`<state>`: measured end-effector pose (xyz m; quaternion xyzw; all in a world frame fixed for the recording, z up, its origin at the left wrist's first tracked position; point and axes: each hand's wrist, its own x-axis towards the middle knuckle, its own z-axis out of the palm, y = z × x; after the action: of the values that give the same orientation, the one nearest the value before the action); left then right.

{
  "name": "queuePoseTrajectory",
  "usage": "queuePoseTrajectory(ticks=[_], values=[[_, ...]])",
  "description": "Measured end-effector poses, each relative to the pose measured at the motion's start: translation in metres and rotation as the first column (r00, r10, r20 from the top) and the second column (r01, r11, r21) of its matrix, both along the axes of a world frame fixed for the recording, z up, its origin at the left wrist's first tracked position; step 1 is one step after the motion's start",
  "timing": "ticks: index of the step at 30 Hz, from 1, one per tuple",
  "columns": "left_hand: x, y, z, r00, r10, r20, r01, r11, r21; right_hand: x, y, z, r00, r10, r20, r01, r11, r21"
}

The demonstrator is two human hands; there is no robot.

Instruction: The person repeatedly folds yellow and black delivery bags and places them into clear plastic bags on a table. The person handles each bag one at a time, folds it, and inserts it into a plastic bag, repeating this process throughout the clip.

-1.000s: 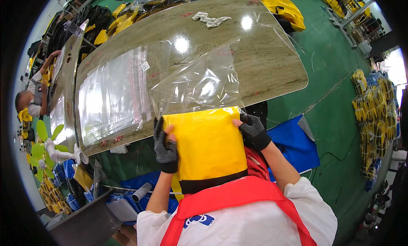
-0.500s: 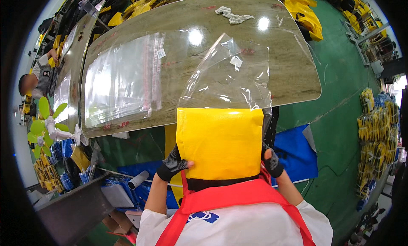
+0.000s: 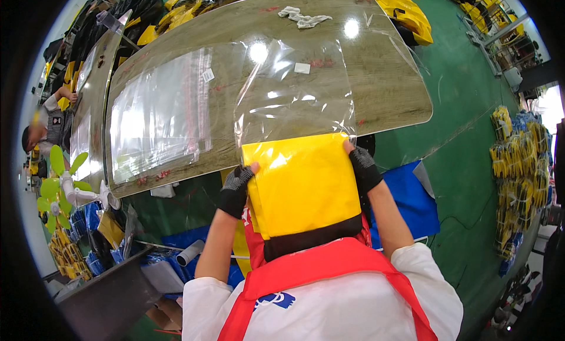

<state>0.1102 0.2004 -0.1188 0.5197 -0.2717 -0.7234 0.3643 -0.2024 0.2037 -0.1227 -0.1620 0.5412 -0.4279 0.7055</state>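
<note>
A folded yellow bundle (image 3: 303, 188) with a smooth sheen and a black strip along its lower edge lies in front of my chest. Its far edge meets a clear plastic bag (image 3: 282, 111) stretched over the table; how far the bundle reaches inside the bag is hard to see. My left hand (image 3: 236, 188), in a dark fingerless glove, pinches the bundle's left edge. At the far right corner my right hand (image 3: 363, 166), gloved the same way, has its thumb on top and fingers around the side. A small white label (image 3: 302, 68) shows on the bag.
On the wood-patterned table (image 3: 388, 88) lies a stack of clear bags (image 3: 159, 111) at left and a white cloth (image 3: 303, 17) at the back. A green-bladed fan (image 3: 62, 191) stands left. Another person (image 3: 50, 126) works at far left. Yellow bundles (image 3: 518, 176) hang at right.
Both my hands have slid farther up the bundle's sides, the right one to its far corner. The clear bag lies wider and flatter over the table. The view has shifted slightly.
</note>
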Motion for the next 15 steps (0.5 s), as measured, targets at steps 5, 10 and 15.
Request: queuePoseTrajectory(ticks=[5, 10, 15], values=[[-0.006, 0.102, 0.003, 0.839, -0.017, 0.544, 0.307, 0.84, -0.446, 0.006, 0.076, 0.05, 0.943, 0.21, -0.257, -0.279, 0.92, -0.274], [-0.015, 0.148, -0.011, 0.922, -0.164, 0.351, 0.175, 0.985, -0.001, -0.01, 0.128, 0.042, 0.738, 0.352, -0.575, -0.565, 0.788, -0.243], [0.024, 0.07, -0.016, 0.932, 0.016, -0.361, -0.077, 0.985, -0.155, -0.011, 0.086, 0.056, 0.658, 0.507, -0.557, -0.67, 0.732, -0.124]])
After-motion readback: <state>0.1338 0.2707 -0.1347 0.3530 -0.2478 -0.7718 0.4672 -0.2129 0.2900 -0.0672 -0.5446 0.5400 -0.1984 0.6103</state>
